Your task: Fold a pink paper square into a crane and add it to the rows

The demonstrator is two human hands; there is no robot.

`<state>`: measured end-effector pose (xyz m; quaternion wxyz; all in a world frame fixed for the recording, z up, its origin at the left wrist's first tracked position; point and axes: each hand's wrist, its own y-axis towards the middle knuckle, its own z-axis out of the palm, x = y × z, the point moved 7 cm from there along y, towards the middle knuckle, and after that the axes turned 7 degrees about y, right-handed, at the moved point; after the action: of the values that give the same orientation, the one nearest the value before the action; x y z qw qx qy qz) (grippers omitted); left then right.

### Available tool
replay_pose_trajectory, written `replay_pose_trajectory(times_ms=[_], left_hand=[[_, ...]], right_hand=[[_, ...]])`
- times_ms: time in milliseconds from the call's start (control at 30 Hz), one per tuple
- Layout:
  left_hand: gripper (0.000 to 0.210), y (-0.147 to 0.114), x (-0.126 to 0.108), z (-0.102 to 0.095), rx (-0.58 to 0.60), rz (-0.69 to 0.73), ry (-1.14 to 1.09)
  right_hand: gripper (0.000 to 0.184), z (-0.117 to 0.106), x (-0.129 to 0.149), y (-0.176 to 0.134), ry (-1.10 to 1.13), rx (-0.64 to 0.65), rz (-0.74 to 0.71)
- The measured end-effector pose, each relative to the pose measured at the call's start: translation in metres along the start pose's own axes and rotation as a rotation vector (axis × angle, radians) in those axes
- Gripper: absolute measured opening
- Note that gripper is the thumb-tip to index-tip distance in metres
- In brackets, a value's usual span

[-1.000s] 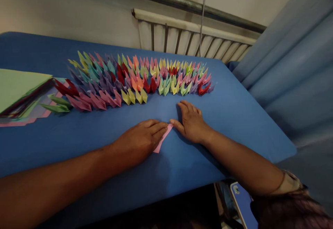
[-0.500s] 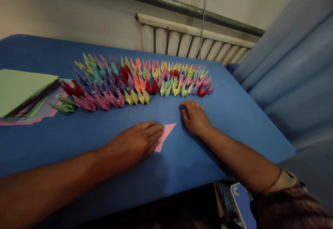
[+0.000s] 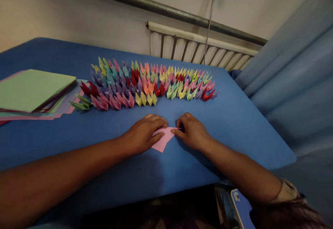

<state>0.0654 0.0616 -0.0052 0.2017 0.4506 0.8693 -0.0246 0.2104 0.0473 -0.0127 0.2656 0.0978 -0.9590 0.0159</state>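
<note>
We've rows of folded cranes [image 3: 158,89] done, far side; pink paper [image 3: 164,139], near ctr of bench [image 3: 234,118], only part-folded. Our L grip [image 3: 142,132] rests on it, loosely spread; R grip [image 3: 194,131] pinches its R tip. Sheets [image 3: 33,88] at L: unfolded.

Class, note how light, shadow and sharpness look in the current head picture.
Head view: dim overall, nearly black below the table; head view: soft shadows near the left hand and right hand; head view: paper cranes look soft, the far ones merging; head view: no strong glare on the pink paper.
</note>
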Motion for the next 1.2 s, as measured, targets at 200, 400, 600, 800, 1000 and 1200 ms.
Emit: replay_pose_trajectory(times_ms=[200,400,600,800,1000,1200], left_hand=[[0.037,-0.001,0.004,0.004,0.037,-0.020,0.049],[0.041,-0.002,0.006,0.006,0.030,0.008,0.033],[0.029,0.002,0.011,-0.001,0.037,-0.129,-0.234],[0.028,0.004,0.017,-0.002,0.056,-0.356,-0.718],[0.029,0.002,0.017,0.004,0.086,-0.381,-0.828],[0.029,0.003,0.015,0.006,0.100,-0.378,-0.832]], right_hand=[[0.013,0.003,0.000,-0.001,0.131,0.053,0.066],[0.011,0.006,-0.001,0.003,0.209,0.075,-0.002],[0.015,0.006,0.005,0.016,0.665,0.026,-0.047],[0.027,0.006,0.013,0.030,0.989,-0.098,-0.052],[0.030,0.011,0.015,0.025,1.180,-0.028,-0.086],[0.030,0.003,0.014,0.016,1.183,0.021,-0.103]])
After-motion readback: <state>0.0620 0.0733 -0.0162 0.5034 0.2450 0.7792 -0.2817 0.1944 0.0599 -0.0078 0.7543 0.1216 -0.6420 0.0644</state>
